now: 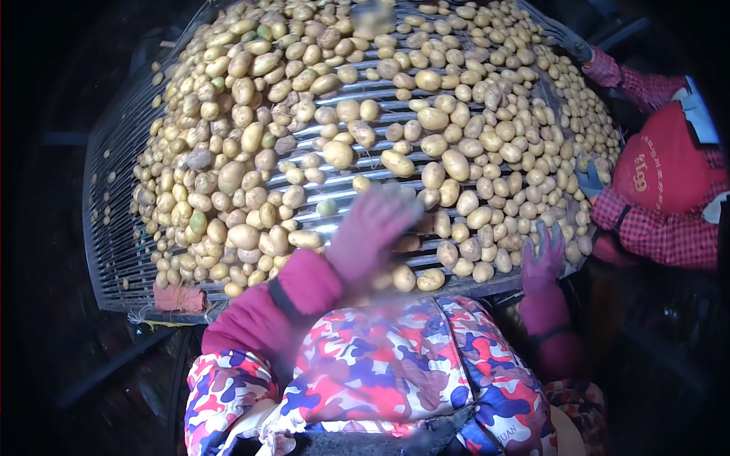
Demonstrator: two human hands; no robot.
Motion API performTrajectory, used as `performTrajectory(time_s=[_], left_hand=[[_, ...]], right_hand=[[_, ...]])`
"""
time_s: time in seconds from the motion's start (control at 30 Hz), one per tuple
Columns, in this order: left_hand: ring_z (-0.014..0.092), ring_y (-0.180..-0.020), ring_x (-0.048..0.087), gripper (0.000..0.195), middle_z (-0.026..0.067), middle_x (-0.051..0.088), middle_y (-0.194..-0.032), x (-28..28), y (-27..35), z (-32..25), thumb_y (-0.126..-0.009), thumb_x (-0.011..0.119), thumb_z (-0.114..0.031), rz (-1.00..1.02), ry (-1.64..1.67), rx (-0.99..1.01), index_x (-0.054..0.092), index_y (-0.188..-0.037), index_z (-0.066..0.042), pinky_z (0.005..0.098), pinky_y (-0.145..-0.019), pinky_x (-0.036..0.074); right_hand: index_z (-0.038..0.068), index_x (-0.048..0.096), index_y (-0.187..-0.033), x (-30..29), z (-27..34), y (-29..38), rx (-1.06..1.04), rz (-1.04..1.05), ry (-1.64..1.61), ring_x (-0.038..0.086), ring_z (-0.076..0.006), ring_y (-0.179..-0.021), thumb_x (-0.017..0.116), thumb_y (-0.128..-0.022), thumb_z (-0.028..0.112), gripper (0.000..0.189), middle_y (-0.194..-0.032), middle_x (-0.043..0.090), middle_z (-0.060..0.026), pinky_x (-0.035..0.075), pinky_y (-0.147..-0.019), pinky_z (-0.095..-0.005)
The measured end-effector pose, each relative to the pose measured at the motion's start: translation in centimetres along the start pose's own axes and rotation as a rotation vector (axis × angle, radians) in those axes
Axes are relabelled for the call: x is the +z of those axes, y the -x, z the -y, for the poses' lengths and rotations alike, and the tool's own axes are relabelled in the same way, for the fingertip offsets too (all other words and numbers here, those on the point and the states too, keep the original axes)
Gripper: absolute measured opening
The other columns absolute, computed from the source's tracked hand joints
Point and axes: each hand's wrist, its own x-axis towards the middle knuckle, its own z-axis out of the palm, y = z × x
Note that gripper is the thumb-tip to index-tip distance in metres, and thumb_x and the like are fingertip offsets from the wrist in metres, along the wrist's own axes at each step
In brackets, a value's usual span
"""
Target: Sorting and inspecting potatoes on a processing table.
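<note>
Many potatoes (242,236) lie spread over a bed of parallel metal bars (342,91) in front of me. My left hand (373,228), in a pink glove, reaches over a thinly covered stretch of bars. It is blurred, and whatever may be under its palm is hidden. Left of its fingers lies a greenish potato (326,206). My right hand (543,256), also gloved, rests with fingers spread against the potatoes at the near right edge. Nothing shows in its grasp. Another green-tinged potato (198,222) lies in the left heap.
At right, another person in red checked sleeves (656,228) has one gloved hand (590,176) at the potatoes and another (564,39) at the far right rim. A reddish block-like piece (179,298) sits on the near left edge. The metal frame's edge (91,228) bounds the left.
</note>
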Motion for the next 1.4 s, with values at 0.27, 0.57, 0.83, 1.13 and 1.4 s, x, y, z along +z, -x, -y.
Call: performTrajectory(time_s=[0.27,0.57,0.83,1.13,1.4], left_hand=[[0.037,-0.122,0.053,0.078,0.0169,0.054,-0.129,1.5,-7.1,6.8,-0.069,0.077,-0.014,0.191,-0.054,-0.406,0.048,-0.142,-0.013,0.0461,-0.102,0.045],[0.026,-0.113,0.059,0.067,0.0114,0.060,-0.120,0.4,-3.0,6.6,-0.069,0.084,-0.015,-0.147,0.691,-0.470,0.062,-0.132,-0.012,0.0371,-0.098,0.049],[0.030,-0.120,0.056,0.063,0.0162,0.055,-0.129,-7.3,12.3,3.9,-0.077,0.078,-0.018,-0.485,0.197,-0.801,0.055,-0.135,-0.005,0.0423,-0.103,0.047],[0.035,-0.113,0.058,0.061,0.0138,0.061,-0.120,-4.9,14.8,3.8,-0.071,0.081,-0.020,-0.489,-0.146,-0.752,0.062,-0.128,-0.011,0.0461,-0.097,0.047],[0.035,-0.116,0.058,0.065,0.0145,0.060,-0.123,-4.4,12.8,0.7,-0.066,0.080,-0.011,-0.288,0.002,-0.619,0.060,-0.127,-0.008,0.0444,-0.102,0.046]], right_hand=[[0.018,0.056,-0.138,0.5,-0.7,-0.2,-0.005,-0.021,-0.005,0.034,-0.0426,-0.140,0.073,-0.086,0.028,0.056,-0.151,0.038,-0.0217,0.032,-0.114,-0.0533],[0.018,0.057,-0.137,0.4,-0.1,-0.3,-0.021,-0.018,0.000,0.035,-0.0429,-0.139,0.073,-0.085,0.026,0.055,-0.151,0.039,-0.0204,0.034,-0.112,-0.0541],[0.009,0.052,-0.139,0.7,-1.6,-0.1,-0.105,-0.031,0.037,0.038,-0.0438,-0.138,0.070,-0.088,0.020,0.055,-0.149,0.040,-0.0240,0.034,-0.112,-0.0559],[0.003,0.055,-0.135,-0.8,0.4,-0.5,-0.155,-0.028,-0.009,0.040,-0.0446,-0.136,0.067,-0.090,0.019,0.049,-0.146,0.042,-0.0254,0.036,-0.111,-0.0536],[0.008,0.055,-0.136,0.0,-0.5,-0.5,-0.049,-0.013,0.011,0.037,-0.0412,-0.139,0.069,-0.090,0.022,0.051,-0.151,0.039,-0.0197,0.034,-0.113,-0.0529]])
